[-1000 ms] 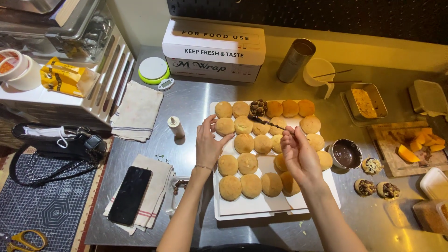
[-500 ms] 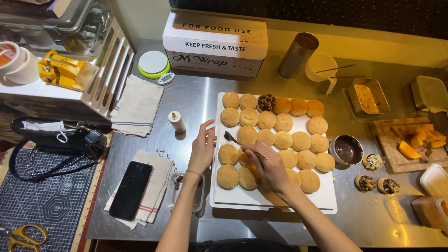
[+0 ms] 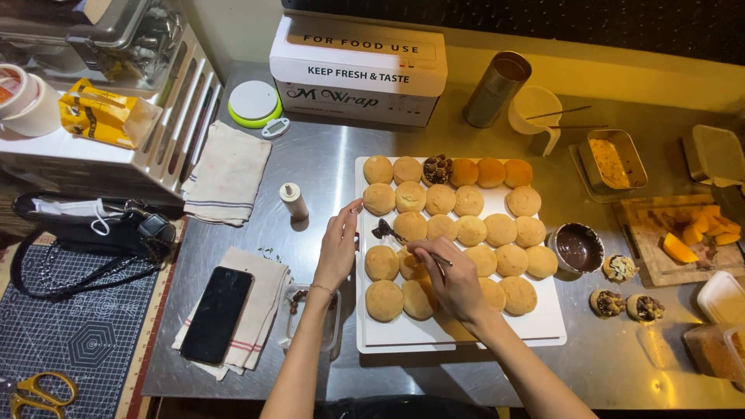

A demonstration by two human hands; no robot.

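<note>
head view: a thin spreader with a dark chocolate-coated tip sits over the left part of a white tray, its tip beside a round bun. the right hand has its grip pinched narrow around the spreader's handle, resting over the buns in the near rows. the left hand lies at the tray's left edge, fingers loose and holding nothing, fingertips touching the rim. one bun at the far row carries a dark topping. right of the tray on the steel counter stands a small bowl of chocolate. left of the hands lie a black phone on a folded cloth and a small white bottle.
</note>
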